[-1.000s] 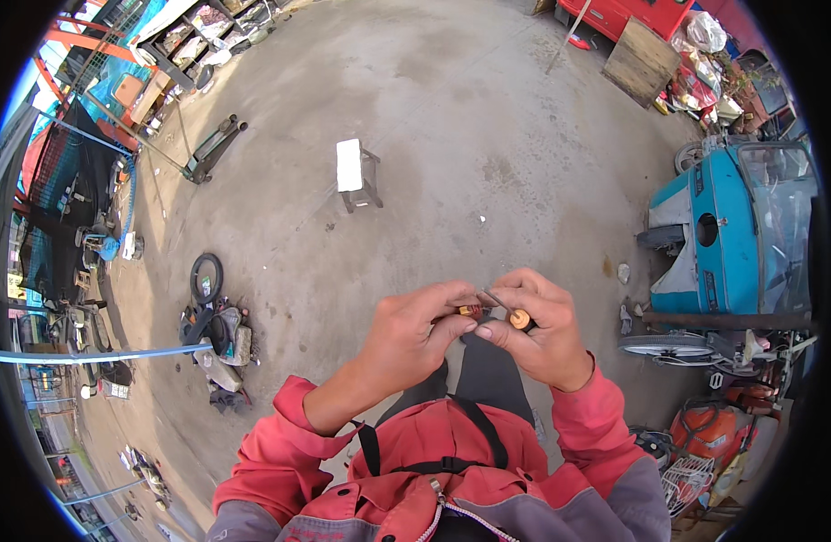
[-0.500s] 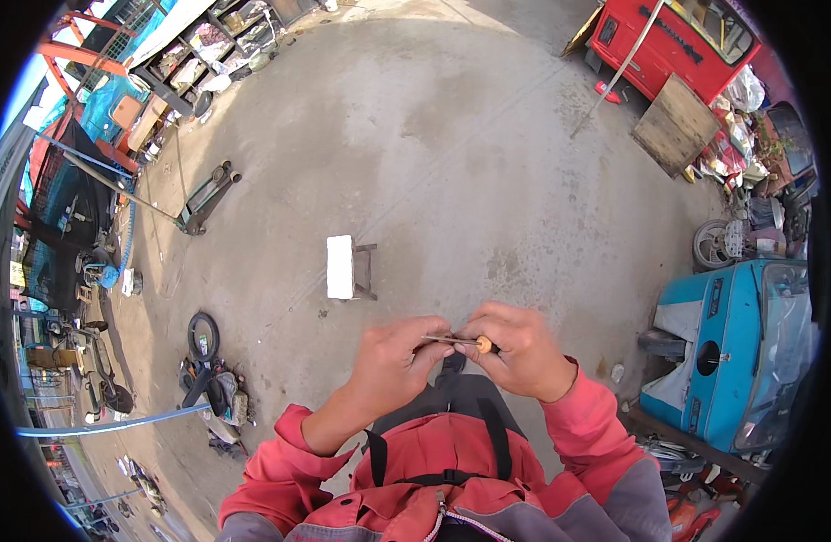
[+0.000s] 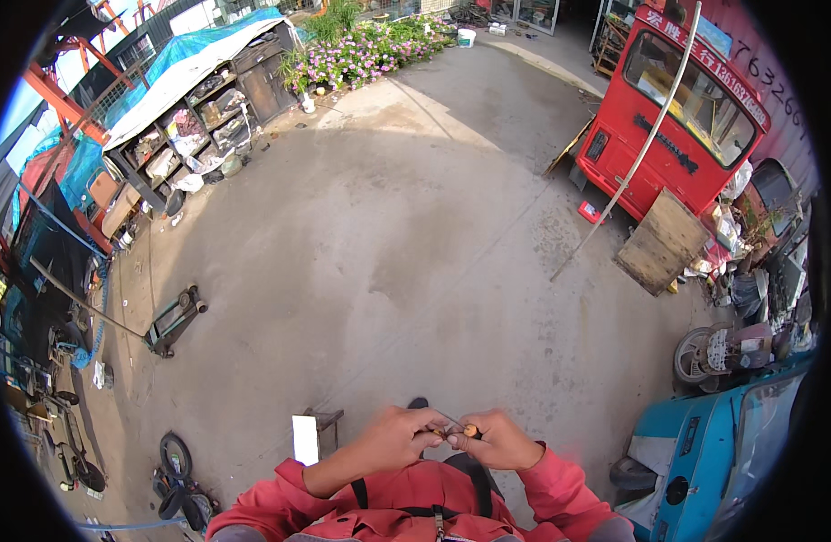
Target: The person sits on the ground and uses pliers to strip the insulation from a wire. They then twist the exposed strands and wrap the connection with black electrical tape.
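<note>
The two hands meet close in front of the person's chest, low in the view, above the concrete yard floor [image 3: 388,253]. The left hand [image 3: 399,438] is curled with its fingers bent inward, pinching one end of a small thin object; the right hand [image 3: 498,441] is likewise closed, gripping a small tool with a rounded orange-brown wooden end [image 3: 470,431] that sticks out between thumb and forefinger. The fingertips of both hands touch or nearly touch around this little piece, and a thin wire-like strand [image 3: 450,418] rises from the spot where they join; what exactly it is cannot be told. Both forearms wear red sleeves [image 3: 560,488], and dark straps cross the red jacket below.

On the floor just left of the left hand stands a small stool [image 3: 318,432] with a white upright face. Farther left lie dark wheels and motor parts [image 3: 176,470]. A low floor jack [image 3: 173,321] with a long handle sits well apart toward the left edge of the floor. At the upper right a red van [image 3: 677,126] is parked, a long pale pole [image 3: 632,154] leaning across its front and a wooden board [image 3: 664,239] propped beside it. A blue vehicle [image 3: 713,452] stands at the lower right, near a loose wheel [image 3: 695,354]. Shelves under a blue tarp [image 3: 189,117] and flowering plants [image 3: 361,50] line the far edge.
</note>
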A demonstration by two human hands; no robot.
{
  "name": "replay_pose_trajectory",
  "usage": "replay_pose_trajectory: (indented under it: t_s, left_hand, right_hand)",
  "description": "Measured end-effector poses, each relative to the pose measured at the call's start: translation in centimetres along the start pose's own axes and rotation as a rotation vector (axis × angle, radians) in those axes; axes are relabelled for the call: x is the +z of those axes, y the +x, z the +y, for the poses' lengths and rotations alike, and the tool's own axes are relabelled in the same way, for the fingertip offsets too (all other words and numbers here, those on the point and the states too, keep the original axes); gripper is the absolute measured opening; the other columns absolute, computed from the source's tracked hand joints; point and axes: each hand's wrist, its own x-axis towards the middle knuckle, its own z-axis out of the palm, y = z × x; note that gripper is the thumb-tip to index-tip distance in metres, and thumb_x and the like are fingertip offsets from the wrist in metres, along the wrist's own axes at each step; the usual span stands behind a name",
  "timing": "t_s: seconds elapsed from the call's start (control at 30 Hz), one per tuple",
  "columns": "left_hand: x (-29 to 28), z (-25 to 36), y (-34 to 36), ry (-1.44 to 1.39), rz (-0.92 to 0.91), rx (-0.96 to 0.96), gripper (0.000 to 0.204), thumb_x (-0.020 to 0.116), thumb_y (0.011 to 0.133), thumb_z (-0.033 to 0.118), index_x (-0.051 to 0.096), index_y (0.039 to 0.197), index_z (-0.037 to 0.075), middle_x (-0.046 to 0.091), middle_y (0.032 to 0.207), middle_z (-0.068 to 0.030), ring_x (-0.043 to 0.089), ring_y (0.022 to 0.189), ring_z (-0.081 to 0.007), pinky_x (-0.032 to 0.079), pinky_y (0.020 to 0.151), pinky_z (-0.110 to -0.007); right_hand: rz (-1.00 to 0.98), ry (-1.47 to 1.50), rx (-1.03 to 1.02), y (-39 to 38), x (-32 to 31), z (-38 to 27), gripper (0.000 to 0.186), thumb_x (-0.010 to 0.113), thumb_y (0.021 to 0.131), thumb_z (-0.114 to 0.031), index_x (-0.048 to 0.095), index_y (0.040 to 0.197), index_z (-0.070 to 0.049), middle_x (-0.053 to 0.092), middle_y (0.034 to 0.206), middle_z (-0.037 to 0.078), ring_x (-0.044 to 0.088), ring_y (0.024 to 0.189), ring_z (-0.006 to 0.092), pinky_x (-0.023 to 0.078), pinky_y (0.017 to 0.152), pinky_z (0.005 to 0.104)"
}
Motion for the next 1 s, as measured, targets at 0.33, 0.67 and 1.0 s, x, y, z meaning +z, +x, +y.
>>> replay_pose_trajectory:
  t_s: [0.33, 0.67, 1.0]
  left_hand:
    - [-9.7, -1.0, 25.1, 0.081, -0.283, -0.037, 0.028, 0.066, 0.087, 0.004, 0.064, 0.113, -0.005, 0.073, 0.094, -0.0214, 0.072, 0.082, -0.0343, 0.056, 0.074, -0.039]
    - [-18.3, 0.7, 55.7, 0.073, -0.2, -0.136, 0.024, 0.067, 0.087, -0.001, 0.064, 0.111, -0.002, 0.075, 0.091, -0.0167, 0.075, 0.081, -0.0244, 0.058, 0.074, -0.033]
    - [-28.9, 4.1, 87.3, -0.073, -0.132, -0.043, 0.023, 0.064, 0.086, -0.009, 0.063, 0.108, -0.004, 0.074, 0.088, -0.0137, 0.07, 0.076, -0.0168, 0.057, 0.069, -0.03]
  right_hand:
    - [0.028, 0.115, 0.051, 16.3, -16.6, 4.3, 0.019, 0.07, 0.093, -0.015, 0.068, 0.092, 0.004, 0.067, 0.072, 0.014, 0.06, 0.062, 0.0165, 0.049, 0.062, 0.0311]
    - [0.032, 0.353, 0.155, 36.0, -41.1, 9.2, 0.016, 0.068, 0.092, -0.013, 0.07, 0.093, 0.003, 0.065, 0.072, 0.003, 0.056, 0.066, 0.0086, 0.046, 0.061, 0.0274]
    - [0.107, 0.396, 0.199, 56.1, -67.8, 7.9, 0.019, 0.066, 0.093, -0.016, 0.064, 0.087, 0.002, 0.056, 0.071, 0.001, 0.049, 0.063, 0.0082, 0.042, 0.056, 0.0281]
